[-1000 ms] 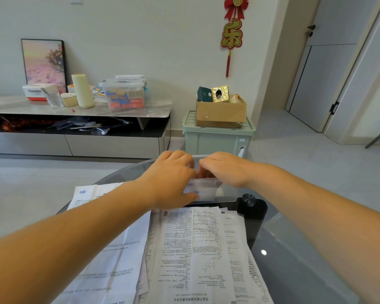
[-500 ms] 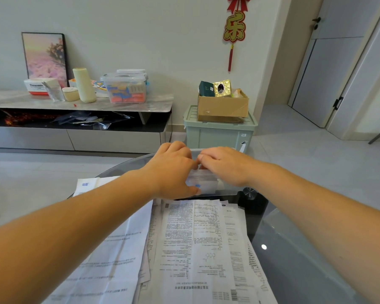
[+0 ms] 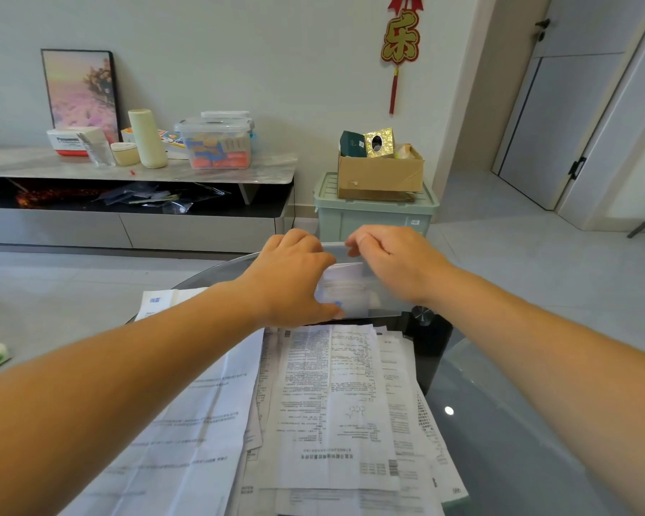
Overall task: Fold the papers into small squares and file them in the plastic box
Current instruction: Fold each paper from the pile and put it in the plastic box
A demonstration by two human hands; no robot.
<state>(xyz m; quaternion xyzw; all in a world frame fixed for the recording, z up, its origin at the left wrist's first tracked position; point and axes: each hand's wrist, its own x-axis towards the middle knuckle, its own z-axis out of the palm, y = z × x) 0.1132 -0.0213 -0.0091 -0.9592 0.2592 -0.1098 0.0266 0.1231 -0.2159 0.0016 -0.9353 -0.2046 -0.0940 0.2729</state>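
Action at the plastic box (image 3: 388,305): the left hand (image 3: 291,281) grips its left side, thumb pressed to the near wall, while the right hand (image 3: 391,262) curls its fingers onto the top rim from the right. Inside the box, a folded paper (image 3: 345,288) shows through the clear wall. Unfolded papers (image 3: 332,404) lie stacked just in front of the box on the glass table (image 3: 518,422).

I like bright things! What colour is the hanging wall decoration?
The wall decoration is red and gold, seen in the head view.
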